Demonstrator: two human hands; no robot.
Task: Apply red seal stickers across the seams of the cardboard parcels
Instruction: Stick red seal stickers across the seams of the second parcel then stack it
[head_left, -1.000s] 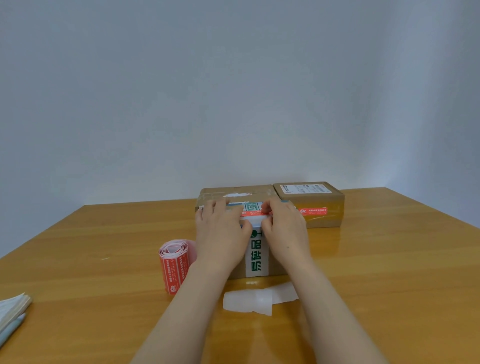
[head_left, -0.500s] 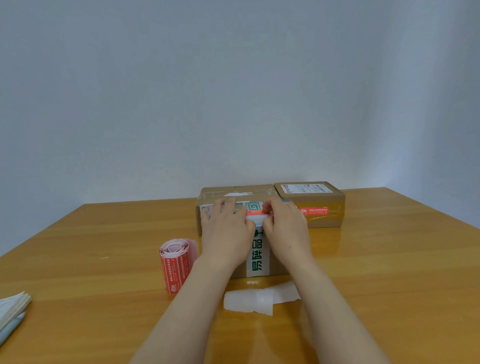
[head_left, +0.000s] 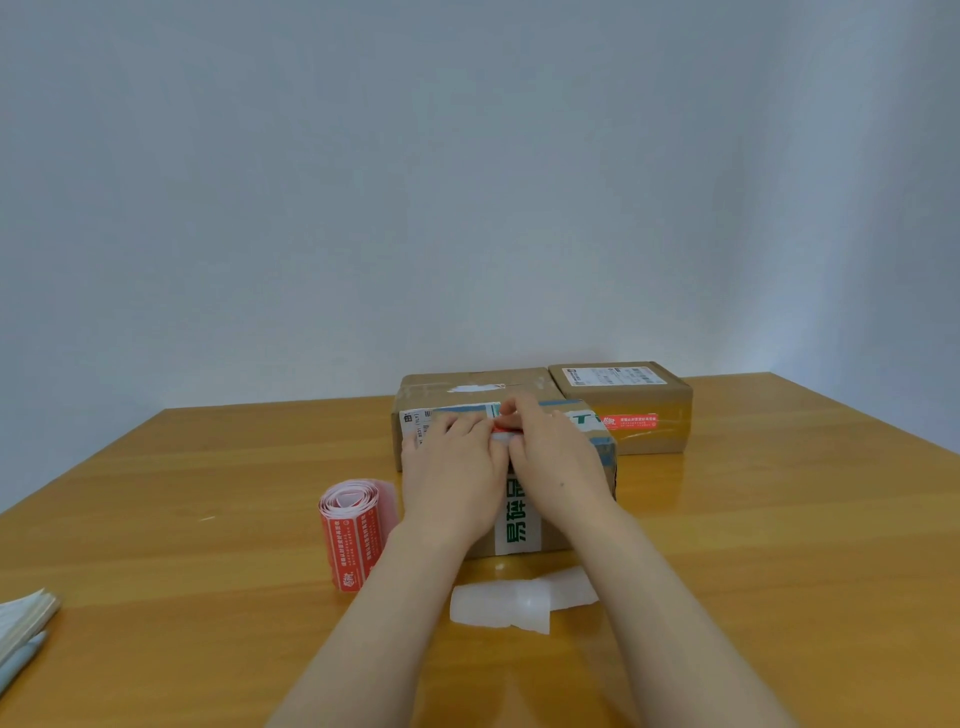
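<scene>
Wooden table (head_left: 779, 519): left hand (head_left: 452, 467) flat on the near box (head_left: 553, 535), right hand (head_left: 556, 462) covering the red sticker (head_left: 501, 429), grip unclear.

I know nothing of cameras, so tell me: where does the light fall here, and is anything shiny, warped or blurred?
Head view throughout: soft, even light, the pale grey wall brightest at right; the glossy orange-brown wooden table mirrors the far brown cardboard parcel; the print on its white label is too soft to read.

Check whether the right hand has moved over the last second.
Yes. The right hand has slid slightly left, away from the red seal sticker on the rear right parcel, towards the left hand.
</scene>
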